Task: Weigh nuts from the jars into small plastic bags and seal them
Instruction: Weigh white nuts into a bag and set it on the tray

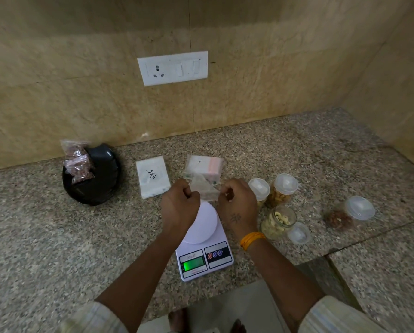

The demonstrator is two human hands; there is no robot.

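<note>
Left hand and right hand each pinch one side of a small clear plastic bag, held in the air just above the round platform of the white digital kitchen scale. Bag looks empty; whether its mouth is being parted cannot be told.

Scale display lit green; reading too small to make out.

Right of the scale: an open clear jar of pale cashews, its round lid lying beside it. Behind that jar, two lidded clear jars of nuts. Further right of the scale, a loose pile of brown nuts beside another clear lid.

Behind the scale: two flat packs of unused bags.

Far left of the scale: black round plate holding filled clear bags of reddish-brown nuts.

Judgement: some bags done, apparently the brown nuts. Cashew portion appears to be just starting; filling, weighing and sealing remain.
</note>
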